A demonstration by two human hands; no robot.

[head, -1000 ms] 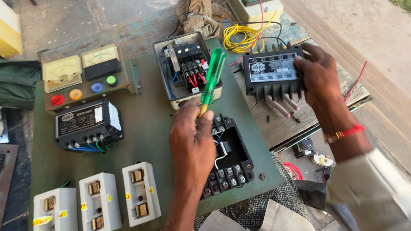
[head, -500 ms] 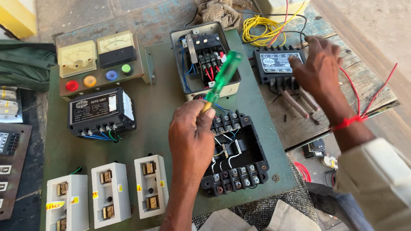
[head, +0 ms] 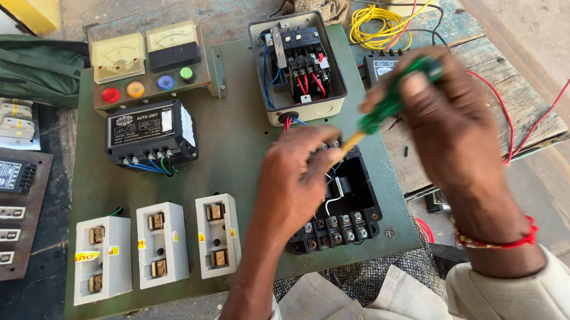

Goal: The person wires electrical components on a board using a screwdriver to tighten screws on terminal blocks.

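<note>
Both hands had closed on one tool: the green-handled screwdriver (head: 387,104). Half a second before, only my left hand (head: 296,182) carried it, upright over the board, while my right hand (head: 451,127) rested far out on the small black unit (head: 379,65) at the bench edge. Now the right had come across and wrapped the green handle, fingers curled shut around it, motion-blurred. The left pinched the yellowish shaft low down, thumb and fingertips pressed together near the tip. My reading: the tool was changing hands, or the left was steadying the tip while the right drove.

Screwdriver lay tilted, handle up and to the right, tip down at the upper rim of the open black terminal block (head: 340,206) on the green board (head: 232,156). Whether the tip touched a screw I could not tell; my left knuckles hid it.

Left forearm ran up from the bottom edge, wrist bent slightly in. Right forearm came from the lower right, red thread band (head: 494,239) at the wrist, hand arched over the handle.

Further out: open contactor box (head: 299,63) just above, black auto unit (head: 148,135) to the left, three white fuse carriers (head: 162,246) along the near side, meter panel with coloured buttons (head: 150,63) at the top, yellow wire coil (head: 382,29) on the planks beyond.
</note>
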